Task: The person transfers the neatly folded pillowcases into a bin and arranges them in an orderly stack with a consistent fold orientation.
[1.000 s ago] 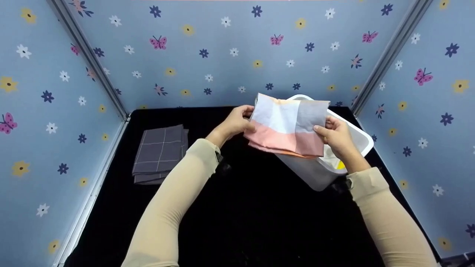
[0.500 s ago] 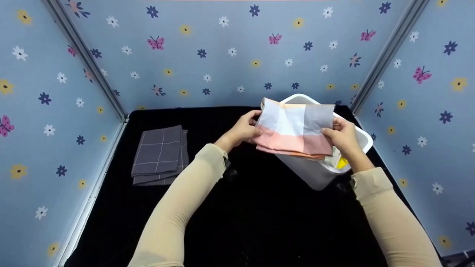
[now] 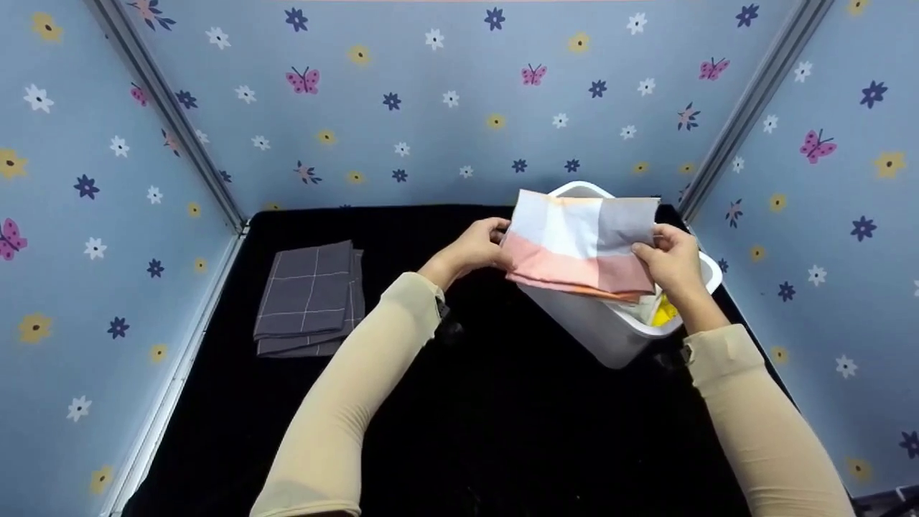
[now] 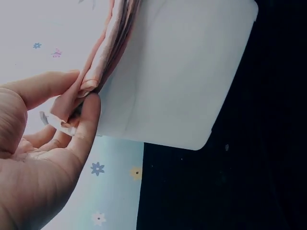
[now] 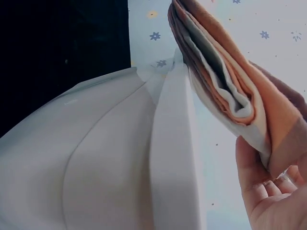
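Note:
Both hands hold up a folded checked cloth in pink, white, grey and orange, over the white plastic bin. My left hand pinches its left edge; in the left wrist view the thumb and fingers grip the layered fold. At the opposite edge my right hand pinches with the thumb on the front face. Several stacked layers of the cloth show in the right wrist view, beside the bin's rim. Part of the bin's opening is hidden behind the cloth.
A folded dark grey cloth with thin white lines lies at the left of the black table surface. Something yellow and some white material show inside the bin. Flower-patterned panels stand around the back and sides.
Both hands have carried the checked cloth to the right, further over the bin. More of the yellow item inside the bin now shows. The grey cloth stays put.

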Motion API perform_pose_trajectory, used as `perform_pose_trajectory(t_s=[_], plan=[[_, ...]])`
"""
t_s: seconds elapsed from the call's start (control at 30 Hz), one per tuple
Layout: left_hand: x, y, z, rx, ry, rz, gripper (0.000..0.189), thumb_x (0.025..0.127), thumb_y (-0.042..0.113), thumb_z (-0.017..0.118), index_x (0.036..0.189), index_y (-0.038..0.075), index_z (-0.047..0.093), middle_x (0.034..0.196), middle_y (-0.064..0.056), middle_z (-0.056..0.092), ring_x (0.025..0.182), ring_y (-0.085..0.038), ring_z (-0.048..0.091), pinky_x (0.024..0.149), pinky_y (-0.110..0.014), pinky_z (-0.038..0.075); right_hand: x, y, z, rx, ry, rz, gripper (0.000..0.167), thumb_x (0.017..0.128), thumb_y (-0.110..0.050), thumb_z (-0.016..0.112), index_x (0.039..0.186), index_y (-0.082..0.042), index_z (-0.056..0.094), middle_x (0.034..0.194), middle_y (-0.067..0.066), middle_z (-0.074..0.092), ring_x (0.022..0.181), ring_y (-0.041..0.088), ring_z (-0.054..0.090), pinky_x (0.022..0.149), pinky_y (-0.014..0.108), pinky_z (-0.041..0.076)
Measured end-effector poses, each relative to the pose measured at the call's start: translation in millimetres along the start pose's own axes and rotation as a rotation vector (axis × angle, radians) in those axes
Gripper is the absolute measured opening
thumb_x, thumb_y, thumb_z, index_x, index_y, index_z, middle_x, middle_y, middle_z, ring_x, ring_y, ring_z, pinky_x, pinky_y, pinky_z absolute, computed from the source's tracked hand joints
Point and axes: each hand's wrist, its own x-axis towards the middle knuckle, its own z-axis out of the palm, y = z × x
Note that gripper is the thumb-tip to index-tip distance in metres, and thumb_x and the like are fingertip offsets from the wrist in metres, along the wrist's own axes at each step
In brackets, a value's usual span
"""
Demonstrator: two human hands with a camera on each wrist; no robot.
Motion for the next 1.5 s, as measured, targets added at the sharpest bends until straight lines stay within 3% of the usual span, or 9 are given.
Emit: perform_pose_trajectory(t_s=[0.3,0.43,0.7,0.93,1.33,1.5], plan=[[16.0,10.7,5.8,0.295,0.157,0.106,0.057,0.08,-0.012,0.074,0.136,-0.011,0.066,0.128,-0.026,0.071,0.107,-0.022,0.064,0.091,-0.03,0.058,-2.3,2.2,-0.2,0.088,0.124,0.03,0.022,0.099,0.001,0.07,0.12,0.007,0.068,0.078,-0.017,0.069,0.073,0.003,0.065,0.066,0.016,0.057],[23.8,16.2,10.2,0.363,0.213,0.156,0.05,0.082,-0.01,0.074,0.132,-0.008,0.07,0.125,-0.024,0.074,0.106,-0.022,0.065,0.093,-0.031,0.057,-3.2,3.9,1.0,0.119,0.19,0.038,0.022,0.099,0.001,0.07,0.121,0.005,0.069,0.081,-0.016,0.069,0.076,0.004,0.066,0.067,0.016,0.056],[41.0,22.9,21.0,0.297,0.326,0.275,0.044,0.084,-0.014,0.067,0.127,-0.007,0.073,0.117,-0.022,0.078,0.096,-0.017,0.067,0.087,-0.023,0.055,-8.0,5.9,-1.4,0.166,0.28,0.02,0.02,0.1,0.0,0.069,0.119,0.001,0.069,0.095,-0.009,0.071,0.091,0.011,0.068,0.075,0.019,0.058],[50.5,18.1,30.1,0.252,0.38,0.305,0.04,0.085,-0.013,0.068,0.124,-0.007,0.075,0.116,-0.023,0.079,0.095,-0.019,0.07,0.084,-0.021,0.055,-13.1,7.5,-9.8,0.082,0.276,0.059,0.015,0.096,0.0,0.074,0.11,0.0,0.07,0.094,-0.008,0.069,0.089,0.008,0.067,0.076,0.017,0.056],[53.7,11.6,40.2,0.242,0.366,0.254,0.038,0.087,-0.011,0.071,0.125,-0.006,0.074,0.119,-0.022,0.078,0.11,-0.031,0.076,0.086,-0.023,0.058,-16.6,12.4,-10.9,0.064,0.193,0.095,0.05,0.088,0.011,0.074,0.134,0.003,0.056,0.088,-0.006,0.065,0.074,0.006,0.064,0.061,0.018,0.058],[54.0,9.8,42.1,0.227,0.292,0.22,0.043,0.088,-0.014,0.066,0.131,-0.009,0.07,0.129,-0.025,0.075,0.119,-0.034,0.073,0.086,-0.024,0.058,-15.6,13.8,-11.7,0.05,0.174,0.163,0.059,0.086,0.011,0.074,0.139,0.001,0.052,0.088,-0.004,0.062,0.07,0.005,0.062,0.059,0.018,0.059]])
